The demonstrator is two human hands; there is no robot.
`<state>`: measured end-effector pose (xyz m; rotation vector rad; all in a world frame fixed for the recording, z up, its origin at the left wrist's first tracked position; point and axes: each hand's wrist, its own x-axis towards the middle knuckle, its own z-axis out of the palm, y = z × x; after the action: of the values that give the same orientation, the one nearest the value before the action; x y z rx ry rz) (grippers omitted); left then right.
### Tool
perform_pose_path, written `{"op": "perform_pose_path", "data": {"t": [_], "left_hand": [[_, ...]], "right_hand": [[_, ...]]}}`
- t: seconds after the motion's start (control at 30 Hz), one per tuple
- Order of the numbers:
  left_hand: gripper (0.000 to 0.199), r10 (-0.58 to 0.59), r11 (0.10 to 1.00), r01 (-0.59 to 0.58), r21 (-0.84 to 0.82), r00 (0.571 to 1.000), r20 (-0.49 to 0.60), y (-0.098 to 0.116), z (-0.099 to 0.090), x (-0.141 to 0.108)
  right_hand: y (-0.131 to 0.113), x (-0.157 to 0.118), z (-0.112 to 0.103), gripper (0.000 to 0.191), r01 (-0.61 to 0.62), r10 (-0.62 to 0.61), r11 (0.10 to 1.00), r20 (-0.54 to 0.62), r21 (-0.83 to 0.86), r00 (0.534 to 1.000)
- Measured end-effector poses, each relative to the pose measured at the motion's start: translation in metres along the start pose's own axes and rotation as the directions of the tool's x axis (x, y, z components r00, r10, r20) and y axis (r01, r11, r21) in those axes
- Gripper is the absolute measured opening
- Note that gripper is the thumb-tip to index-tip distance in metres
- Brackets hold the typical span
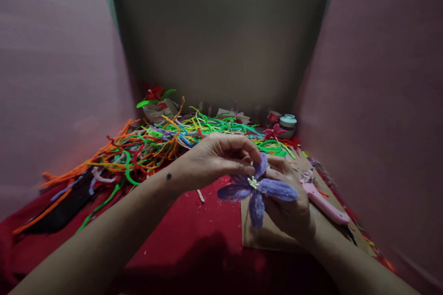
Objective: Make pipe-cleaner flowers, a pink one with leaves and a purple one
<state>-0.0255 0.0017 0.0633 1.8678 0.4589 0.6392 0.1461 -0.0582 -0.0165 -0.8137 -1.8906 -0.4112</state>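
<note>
A purple pipe-cleaner flower with several fuzzy petals and pale yellow stamens at its centre faces me, just above the table. My left hand pinches its upper petal between thumb and fingertips. Behind the flower, my right hand is closed around its back; the petals cover part of the fingers, and any stem there is hidden. To the right of my right hand lies a pink glue gun on a brown board.
A big tangled heap of coloured pipe cleaners spreads over the red cloth at back left. A black flat object lies at left. Farther back are a red flower, a pink flower and a lidded jar. Pink walls flank both sides.
</note>
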Motion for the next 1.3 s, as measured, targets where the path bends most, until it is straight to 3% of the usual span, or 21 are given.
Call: {"op": "perform_pose_path", "data": {"t": [0.1, 0.23, 0.33, 0.4, 0.47, 0.53, 0.6, 0.67, 0.7, 0.77, 0.83, 0.93, 1.03, 1.17, 1.23, 1.3], "left_hand": [[0.006, 0.023, 0.998, -0.021, 0.061, 0.999, -0.034, 0.002, 0.000, -0.001], [0.008, 0.257, 0.947, -0.211, 0.241, 0.951, -0.174, 0.009, 0.004, -0.007], [0.006, 0.428, 0.832, -0.306, 0.462, 0.885, -0.184, 0.015, 0.011, -0.013], [0.006, 0.509, 0.751, -0.289, 0.593, 0.826, -0.243, 0.016, 0.017, -0.018], [0.008, 0.572, 0.715, -0.236, 0.658, 0.739, -0.357, 0.013, 0.021, -0.022], [0.011, 0.576, 0.753, -0.192, 0.629, 0.655, -0.490, 0.006, 0.023, -0.024], [0.010, 0.477, 0.854, -0.159, 0.496, 0.621, -0.622, -0.005, 0.021, -0.022], [0.007, 0.282, 0.954, -0.115, 0.278, 0.666, -0.691, -0.018, 0.019, -0.017], [0.008, 0.158, 0.985, -0.064, 0.163, 0.726, -0.669, -0.025, 0.018, -0.014], [0.013, -0.006, 1.000, 0.005, -0.005, 0.820, -0.573, -0.035, 0.021, -0.006], [0.018, -0.057, 0.997, 0.024, -0.075, 0.878, -0.476, -0.042, 0.029, 0.000], [0.021, -0.010, 0.994, -0.031, -0.108, 0.933, -0.360, -0.048, 0.044, 0.007], [0.015, 0.059, 0.996, -0.031, 0.083, 0.932, -0.357, -0.055, 0.056, 0.010], [0.007, 0.227, 0.926, -0.070, 0.371, 0.889, -0.399, -0.069, 0.062, 0.012], [0.011, 0.268, 0.914, -0.099, 0.393, 0.876, -0.401, -0.073, 0.062, 0.012], [0.015, 0.237, 0.942, -0.102, 0.320, 0.878, -0.416, -0.072, 0.061, 0.012]], "right_hand": [[0.001, 0.001, -0.001, 0.022, -0.001, 0.001, 1.000, 0.000, 0.027, 1.000], [0.003, 0.001, 0.000, 0.021, -0.040, 0.041, 0.995, -0.012, 0.097, 0.999], [0.004, 0.001, 0.000, 0.022, -0.075, 0.078, 0.987, -0.011, 0.139, 0.997], [0.005, -0.002, 0.001, 0.022, -0.088, 0.094, 0.982, -0.023, 0.168, 0.995], [0.006, -0.005, 0.001, 0.020, -0.154, 0.165, 0.966, -0.037, 0.208, 0.986], [0.007, -0.008, 0.004, 0.016, -0.286, 0.310, 0.907, -0.032, 0.310, 0.950], [0.009, -0.008, 0.007, 0.014, -0.430, 0.506, 0.730, 0.003, 0.531, 0.863], [0.010, -0.004, 0.010, 0.014, -0.487, 0.647, 0.493, 0.070, 0.721, 0.760], [0.010, -0.001, 0.012, 0.015, -0.490, 0.684, 0.412, 0.094, 0.769, 0.723], [0.010, 0.005, 0.014, 0.016, -0.501, 0.728, 0.326, 0.125, 0.802, 0.674], [0.010, 0.008, 0.016, 0.016, -0.520, 0.773, 0.234, 0.167, 0.822, 0.612], [0.011, 0.006, 0.019, 0.016, -0.532, 0.822, 0.090, 0.239, 0.842, 0.517], [0.011, 0.001, 0.023, 0.015, -0.533, 0.827, 0.074, 0.246, 0.843, 0.505], [0.010, -0.003, 0.026, 0.012, -0.532, 0.824, 0.182, 0.167, 0.827, 0.542], [0.008, -0.002, 0.026, 0.013, -0.557, 0.832, 0.231, 0.135, 0.798, 0.539], [0.007, -0.001, 0.026, 0.016, -0.571, 0.844, 0.241, 0.121, 0.785, 0.523]]}}
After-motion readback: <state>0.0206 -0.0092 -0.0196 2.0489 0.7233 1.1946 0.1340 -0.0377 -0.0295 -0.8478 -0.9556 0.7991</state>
